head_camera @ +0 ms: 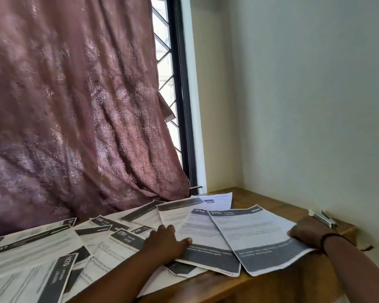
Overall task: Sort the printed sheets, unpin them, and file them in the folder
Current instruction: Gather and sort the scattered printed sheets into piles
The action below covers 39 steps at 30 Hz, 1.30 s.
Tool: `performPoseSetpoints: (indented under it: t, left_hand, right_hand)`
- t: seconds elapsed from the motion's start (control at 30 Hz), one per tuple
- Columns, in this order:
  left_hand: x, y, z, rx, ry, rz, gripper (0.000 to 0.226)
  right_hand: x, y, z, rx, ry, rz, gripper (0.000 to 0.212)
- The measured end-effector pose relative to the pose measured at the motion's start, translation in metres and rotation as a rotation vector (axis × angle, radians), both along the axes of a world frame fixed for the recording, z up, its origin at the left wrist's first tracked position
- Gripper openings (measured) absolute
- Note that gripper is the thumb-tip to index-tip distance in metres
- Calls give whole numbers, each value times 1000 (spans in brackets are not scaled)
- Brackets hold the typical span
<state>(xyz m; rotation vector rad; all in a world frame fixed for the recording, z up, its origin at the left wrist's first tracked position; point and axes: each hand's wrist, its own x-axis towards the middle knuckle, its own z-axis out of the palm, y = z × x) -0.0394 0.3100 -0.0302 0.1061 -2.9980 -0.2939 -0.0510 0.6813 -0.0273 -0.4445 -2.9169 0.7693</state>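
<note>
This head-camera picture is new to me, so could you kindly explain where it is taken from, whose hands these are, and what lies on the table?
There is no machine here: a person wears one wide-angle camera on the head, so you look forward and down along their own arms. Many printed sheets with dark header bands lie spread and overlapping on a wooden table. The left hand rests flat on the sheets near the one numbered 3414. The right hand, with a dark band at the wrist, grips the right edge of the sheet numbered 3104. A small metal object lies by the wall; I cannot tell what it is. Behind hang a mauve curtain and a barred window. No folder is in view.
</note>
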Motion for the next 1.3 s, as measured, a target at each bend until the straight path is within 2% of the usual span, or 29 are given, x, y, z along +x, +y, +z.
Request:
performPoseSetpoints:
  t: [0.1, 0.17, 0.27, 0.4, 0.53, 0.63, 0.8, 0.9, 1.03, 1.1, 1.13, 1.17, 1.2, 1.3]
  left_hand:
    - [-7, -3, 2, 43, -3, 62, 86]
    - [-8, -2, 7, 107, -16, 87, 82]
    - [-10, 0, 17, 378, -50, 80, 48]
    - [-15, -7, 31, 672, 74, 67, 10]
    - [-4, -9, 46, 1100, 92, 91, 9]
    - [3, -10, 54, 1343, 174, 123, 10]
    - [2, -16, 67, 1555, 373, 115, 15]
    - [6, -14, 74, 1695, 319, 102, 13]
    - [14, 4, 74, 1722, 181, 19, 6]
    - [15, 17, 68, 1649, 150, -19, 17]
    - [14, 23, 64, 1604, 145, -28, 22]
    - [14, 30, 59, 1552, 140, -33, 23]
    - [14, 36, 53, 1489, 144, -33, 22]
    - [14, 51, 34, 1300, 167, -26, 19]
  right_hand:
    - [7, -5, 1, 6, 37, -37, 25]
    - [9, -8, 3, 31, 27, -43, 20]
    - [10, -10, 5, 44, 19, -32, 17]
    - [8, -8, 0, 17, 29, -55, 33]
    - [3, -5, -4, -80, 57, -77, 38]
    - [2, -5, -5, -149, 94, -89, 39]
    - [1, -7, -10, -271, 148, -134, 37]
    - [1, -12, -11, -375, 212, -170, 30]
    - [15, -26, -1, -569, 317, -158, 11]
    - [22, -38, 9, -688, 348, -137, 7]
    - [23, -43, 13, -836, 366, -109, 8]
    - [27, -49, 18, -892, 415, -109, 20]
    - [28, -53, 21, -965, 372, -124, 26]
    - [36, -64, 25, -1028, 293, -26, 26]
